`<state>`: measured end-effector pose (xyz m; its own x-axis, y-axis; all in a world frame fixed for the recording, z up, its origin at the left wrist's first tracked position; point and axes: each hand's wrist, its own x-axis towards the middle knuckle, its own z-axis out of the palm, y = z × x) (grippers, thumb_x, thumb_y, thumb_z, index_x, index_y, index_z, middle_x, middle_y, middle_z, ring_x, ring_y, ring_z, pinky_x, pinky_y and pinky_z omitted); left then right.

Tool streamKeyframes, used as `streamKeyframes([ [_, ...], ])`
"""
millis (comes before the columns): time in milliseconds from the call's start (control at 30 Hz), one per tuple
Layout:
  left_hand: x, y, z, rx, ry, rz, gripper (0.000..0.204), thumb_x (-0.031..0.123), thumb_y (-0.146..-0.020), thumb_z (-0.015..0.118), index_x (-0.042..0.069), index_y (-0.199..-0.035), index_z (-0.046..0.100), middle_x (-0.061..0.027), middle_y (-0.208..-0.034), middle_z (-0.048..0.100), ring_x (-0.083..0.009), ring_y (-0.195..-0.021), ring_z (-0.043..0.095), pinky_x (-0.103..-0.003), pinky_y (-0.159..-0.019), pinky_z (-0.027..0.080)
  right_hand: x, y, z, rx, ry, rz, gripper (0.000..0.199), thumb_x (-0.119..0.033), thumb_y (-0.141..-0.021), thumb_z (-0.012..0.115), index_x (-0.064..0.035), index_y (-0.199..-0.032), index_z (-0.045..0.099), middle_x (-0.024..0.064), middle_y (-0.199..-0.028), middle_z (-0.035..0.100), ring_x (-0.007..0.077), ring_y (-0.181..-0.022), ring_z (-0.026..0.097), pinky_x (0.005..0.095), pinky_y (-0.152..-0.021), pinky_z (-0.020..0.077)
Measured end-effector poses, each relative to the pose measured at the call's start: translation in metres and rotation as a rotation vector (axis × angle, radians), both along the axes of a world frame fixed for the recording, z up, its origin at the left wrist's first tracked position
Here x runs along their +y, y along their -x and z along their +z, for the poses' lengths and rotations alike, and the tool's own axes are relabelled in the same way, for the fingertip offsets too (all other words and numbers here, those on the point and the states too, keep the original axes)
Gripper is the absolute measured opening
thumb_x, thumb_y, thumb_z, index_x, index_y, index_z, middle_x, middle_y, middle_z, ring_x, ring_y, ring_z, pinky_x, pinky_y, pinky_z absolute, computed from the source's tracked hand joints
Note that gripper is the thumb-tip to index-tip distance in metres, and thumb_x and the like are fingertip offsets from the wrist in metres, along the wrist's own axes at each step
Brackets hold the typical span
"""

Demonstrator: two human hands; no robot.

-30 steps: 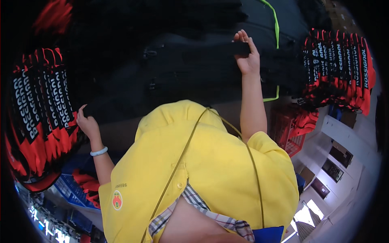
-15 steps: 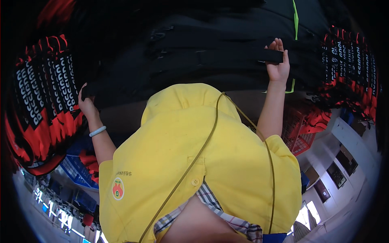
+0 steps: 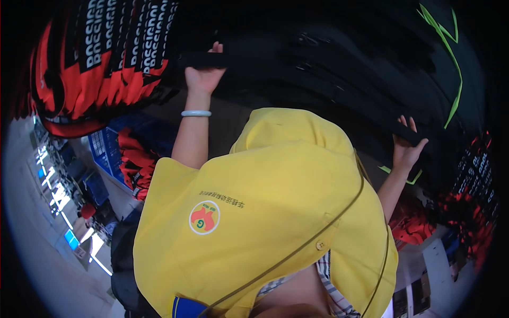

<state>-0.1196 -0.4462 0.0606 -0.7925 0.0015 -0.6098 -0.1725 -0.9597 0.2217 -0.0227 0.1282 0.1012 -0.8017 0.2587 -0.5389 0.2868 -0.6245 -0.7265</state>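
Observation:
My left hand [image 3: 203,77], with a pale bangle on its wrist, holds a flat black strip [image 3: 204,60] across its palm; the fingertips show beyond it. Farther right and nearer, my right hand [image 3: 407,152] has the thumb at one side of another dark strip [image 3: 407,132], its fingers reaching past it. Whether the two strips are one piece I cannot tell, as they merge with the dark cloth. A wide spread of black fabric [image 3: 297,85] lies beyond and between my hands, with a bright green band [image 3: 450,79] on its right side.
Rows of red-and-black straps with white lettering [image 3: 114,69] hang at the left, and more lettered straps [image 3: 472,175] at the right. A blue crate [image 3: 101,151] with red pieces [image 3: 135,164] stands below the left ones. Red material [image 3: 411,225] lies below my right hand.
My view and body have turned to the left. My left hand now lies farther forward with the strip across it; my right hand sits lower and farther right, still with its strip.

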Motion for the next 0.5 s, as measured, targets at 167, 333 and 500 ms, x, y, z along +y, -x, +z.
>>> streamKeyframes([
  [167,0.021,-0.006,0.007,0.111,0.053,0.076,0.045,0.033,-0.093,0.038,0.0,-0.121,0.05,-0.0142,-0.127,0.053,-0.0304,-0.125,0.045,-0.046,-0.103,0.034,-0.043,-0.001,0.011,-0.005,-0.683,0.465,0.069,-0.013,-0.09,0.057,-0.0062,-0.147,0.019,0.0078,-0.138,0.046,0.0192,-0.122,0.045,0.0305,-0.101,0.0341],
  [333,0.029,-0.002,0.028,0.214,0.315,0.133,0.038,0.018,-0.096,0.036,0.001,-0.128,0.046,-0.0171,-0.13,0.051,-0.0318,-0.127,0.044,-0.043,-0.106,0.034,-0.094,0.004,-0.002,0.183,-1.112,0.57,0.089,0.003,-0.077,0.067,-0.0083,-0.149,0.016,0.0113,-0.126,0.054,0.0224,-0.118,0.049,0.0341,-0.103,0.0331],
  [500,0.024,-0.01,0.047,0.343,0.311,0.02,0.055,-0.004,-0.08,0.035,-0.004,-0.135,0.038,-0.0191,-0.141,0.039,-0.0336,-0.136,0.031,-0.044,-0.115,0.022,-0.085,-0.005,-0.072,0.108,-1.159,0.444,0.041,0.004,-0.081,0.063,0.0002,-0.121,0.054,0.0108,-0.104,0.064,0.0205,-0.095,0.059,0.0346,-0.091,0.043],
])
